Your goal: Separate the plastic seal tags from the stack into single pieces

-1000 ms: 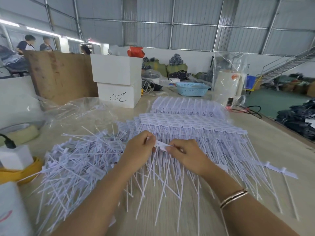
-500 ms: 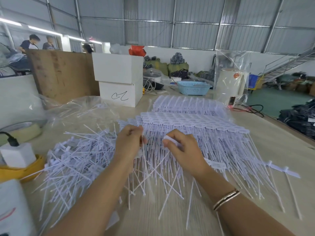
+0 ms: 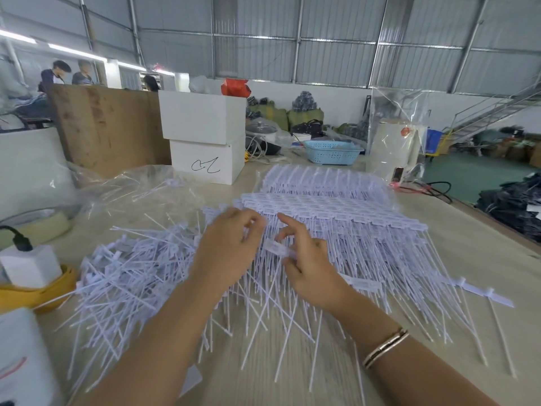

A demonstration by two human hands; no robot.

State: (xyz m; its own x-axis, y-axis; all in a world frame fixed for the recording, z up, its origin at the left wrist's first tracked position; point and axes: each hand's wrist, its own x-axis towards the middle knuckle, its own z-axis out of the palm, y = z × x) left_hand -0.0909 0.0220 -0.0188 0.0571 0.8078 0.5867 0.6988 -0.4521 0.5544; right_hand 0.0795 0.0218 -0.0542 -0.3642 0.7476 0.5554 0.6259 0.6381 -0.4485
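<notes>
Two forearms reach up from the bottom edge, and I see a bracelet on my right wrist. Beneath them the loose white tails of the seal tags fan out over the pale bench. My left hand hovers over the tags with its fingers loosely curled; motion blur at the fingertips keeps me from telling whether they pinch anything. My right hand sits just beside it, index finger stretched forward, the thumb and remaining fingers pinching a single tag by its flat head. To my left lies a tangled pile of separated tags, crossing each other at all angles. Near the left edge a white charger block with a black cable rests on a yellow roll of tape. Off to the right, a short strip of two joined tags lies apart from the rest.

Just beyond my hands the stack of joined tags spreads across the bench, heads in rows, tails pointing toward me. Behind it, another batch lies under clear plastic. A crumpled clear bag sits to the left of that. Farther back stand two stacked white boxes, a blue basket and a brown board. People stand behind the board at the far left.
</notes>
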